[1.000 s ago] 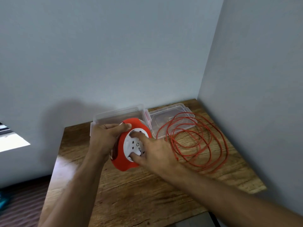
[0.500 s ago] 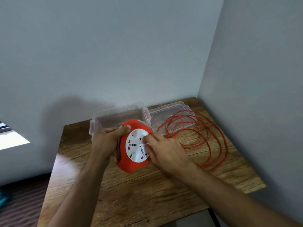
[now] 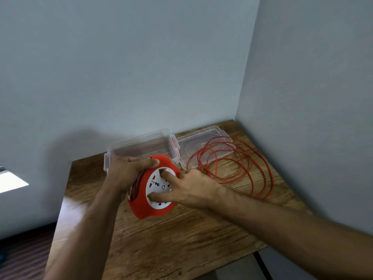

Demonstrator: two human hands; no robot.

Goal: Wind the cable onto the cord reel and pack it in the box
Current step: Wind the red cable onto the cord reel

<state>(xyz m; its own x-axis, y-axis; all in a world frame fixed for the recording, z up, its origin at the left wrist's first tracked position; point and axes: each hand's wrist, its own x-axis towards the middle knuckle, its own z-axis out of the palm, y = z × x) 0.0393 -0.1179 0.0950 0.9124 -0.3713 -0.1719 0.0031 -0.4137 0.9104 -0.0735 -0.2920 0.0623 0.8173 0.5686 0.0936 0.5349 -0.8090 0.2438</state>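
We go left to right: left hand [image 3: 129, 174] grips the back rim of the cord reel [image 3: 153, 186], fingers curled round it, thumb over the top edge, reel held just above the table [image 3: 181, 239]. Some dark red turns show in the groove by the left palm. Right hand [image 3: 189, 188] lies on the white socket face, index finger and thumb spread and pressing into it, other fingers loosely extended, nothing enclosed. Half a second ago that hand sat bunched at the right edge of the face; now its fingers reach across the face, so we judge it is cranking the reel and winding is under way. Behind the reel the clear box [image 3: 141, 146] stands open, its lid [image 3: 201, 142] flat beside it. Far right, the cable [image 3: 238, 168] lies mostly in loose loops on the table and over the lid, one strand running to the reel near the right hand. Packing not yet started
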